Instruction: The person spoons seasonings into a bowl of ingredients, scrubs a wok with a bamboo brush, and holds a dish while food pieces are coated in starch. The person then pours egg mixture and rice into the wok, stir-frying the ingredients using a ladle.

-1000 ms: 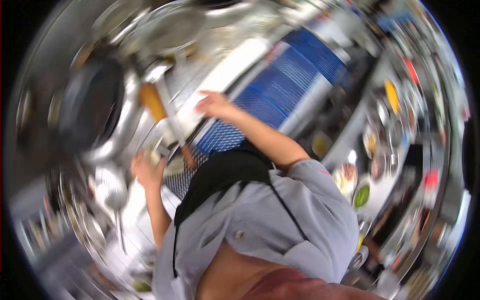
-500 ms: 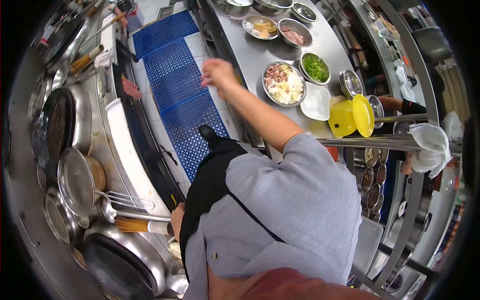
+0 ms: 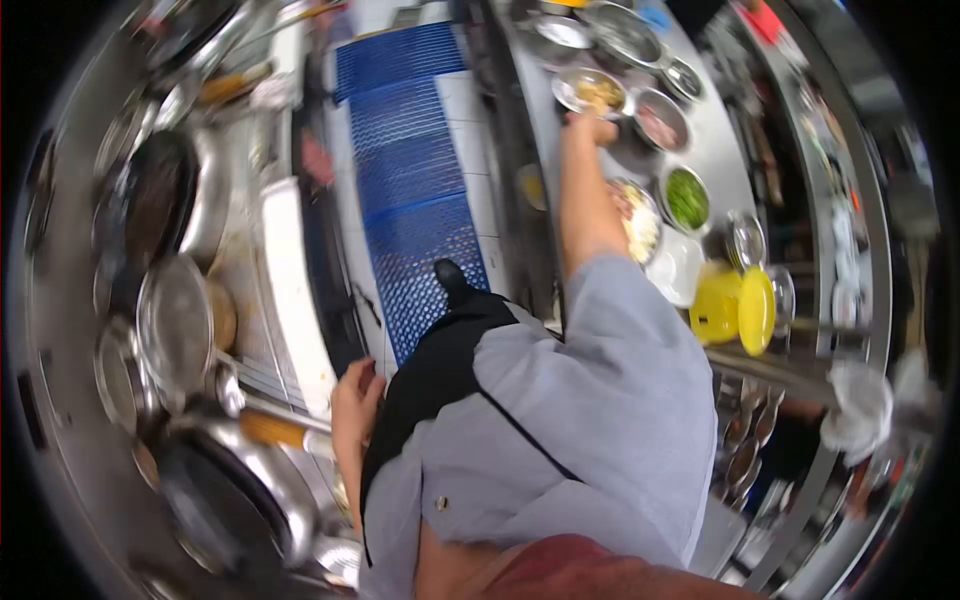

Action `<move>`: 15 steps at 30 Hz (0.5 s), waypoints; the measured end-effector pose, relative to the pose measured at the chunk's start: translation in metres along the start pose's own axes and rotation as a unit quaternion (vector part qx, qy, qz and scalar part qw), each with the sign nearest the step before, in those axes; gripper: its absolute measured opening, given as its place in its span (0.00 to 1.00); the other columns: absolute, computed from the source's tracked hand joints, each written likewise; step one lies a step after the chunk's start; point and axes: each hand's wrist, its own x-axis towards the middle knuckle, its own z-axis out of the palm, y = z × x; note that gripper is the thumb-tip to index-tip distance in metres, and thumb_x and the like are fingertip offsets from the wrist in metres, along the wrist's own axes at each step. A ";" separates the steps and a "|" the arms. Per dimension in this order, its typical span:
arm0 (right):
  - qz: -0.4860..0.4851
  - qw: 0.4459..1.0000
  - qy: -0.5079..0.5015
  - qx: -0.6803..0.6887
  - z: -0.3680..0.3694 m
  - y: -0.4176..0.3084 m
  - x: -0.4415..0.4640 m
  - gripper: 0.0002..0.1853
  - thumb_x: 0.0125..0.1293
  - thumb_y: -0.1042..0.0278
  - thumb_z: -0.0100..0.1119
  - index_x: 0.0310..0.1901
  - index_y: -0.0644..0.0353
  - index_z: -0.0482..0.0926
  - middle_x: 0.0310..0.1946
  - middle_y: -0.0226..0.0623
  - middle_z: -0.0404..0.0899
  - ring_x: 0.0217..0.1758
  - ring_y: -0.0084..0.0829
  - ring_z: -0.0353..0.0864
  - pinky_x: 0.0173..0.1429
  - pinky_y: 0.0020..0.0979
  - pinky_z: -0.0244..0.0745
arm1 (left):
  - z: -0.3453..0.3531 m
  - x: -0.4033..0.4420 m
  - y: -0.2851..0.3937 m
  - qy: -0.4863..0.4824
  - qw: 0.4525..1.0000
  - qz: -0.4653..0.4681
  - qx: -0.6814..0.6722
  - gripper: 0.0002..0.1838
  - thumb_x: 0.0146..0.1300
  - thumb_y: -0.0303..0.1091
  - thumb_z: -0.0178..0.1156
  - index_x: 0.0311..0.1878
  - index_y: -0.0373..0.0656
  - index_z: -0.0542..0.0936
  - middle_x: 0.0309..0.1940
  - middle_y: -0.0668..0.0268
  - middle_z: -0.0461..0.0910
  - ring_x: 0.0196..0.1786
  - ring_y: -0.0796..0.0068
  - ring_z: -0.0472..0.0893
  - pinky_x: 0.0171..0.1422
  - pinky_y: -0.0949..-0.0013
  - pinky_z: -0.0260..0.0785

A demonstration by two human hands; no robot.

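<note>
My right hand [image 3: 594, 122] reaches over the near rim of a metal bowl [image 3: 561, 92] holding yellow-brown pieces and something white. Its fingers are down at the food, blurred, so their grip cannot be made out. Beside it stands a bowl of pinkish raw meat [image 3: 658, 128]. My forearm partly covers a bowl of diced meat and white bits [image 3: 640, 222]; chopped greens [image 3: 687, 198] fill another bowl. My left hand [image 3: 354, 405] hangs near the stove's front edge, fingers loosely bent and apart, with nothing visible in it.
A white dish [image 3: 676, 270] and yellow containers [image 3: 716, 305] stand at the counter's near end. On the left, the stove carries woks, a strainer [image 3: 175, 325] and a bamboo brush [image 3: 272, 430]. Blue perforated mats [image 3: 412, 150] cover the floor between.
My right hand has moved from over the aisle to the bowl of yellow-brown pieces. My left hand has come further into view by the stove edge. The view has shifted.
</note>
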 end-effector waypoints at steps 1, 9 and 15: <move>-0.007 1.000 -0.023 0.007 0.003 0.015 0.008 0.14 0.55 0.81 0.61 0.39 0.70 0.66 0.27 0.47 0.77 0.17 0.34 0.78 0.14 0.33 0.73 | 0.004 0.007 -0.007 0.015 0.995 0.013 -0.100 0.17 0.60 0.27 0.61 0.52 0.35 0.77 0.37 0.56 0.83 0.40 0.70 0.83 0.44 0.69 0.74; 0.081 0.811 -0.556 -0.163 -0.048 -0.035 -0.162 0.02 0.53 0.79 0.54 0.28 0.63 0.72 0.18 0.33 0.73 0.12 0.21 0.70 0.13 0.22 0.66 | -0.039 0.071 0.041 0.060 0.899 0.055 -0.431 0.17 0.66 0.30 0.60 0.56 0.33 0.75 0.46 0.59 0.81 0.46 0.75 0.80 0.51 0.74 0.73; 0.115 0.482 -0.811 -0.311 -0.019 -0.037 -0.287 0.04 0.44 0.78 0.58 0.20 0.59 0.74 0.14 0.28 0.71 0.09 0.18 0.64 0.11 0.22 0.59 | -0.059 0.125 0.046 0.112 0.851 -0.005 -0.513 0.12 0.64 0.30 0.61 0.47 0.35 0.77 0.38 0.62 0.81 0.37 0.76 0.80 0.45 0.74 0.76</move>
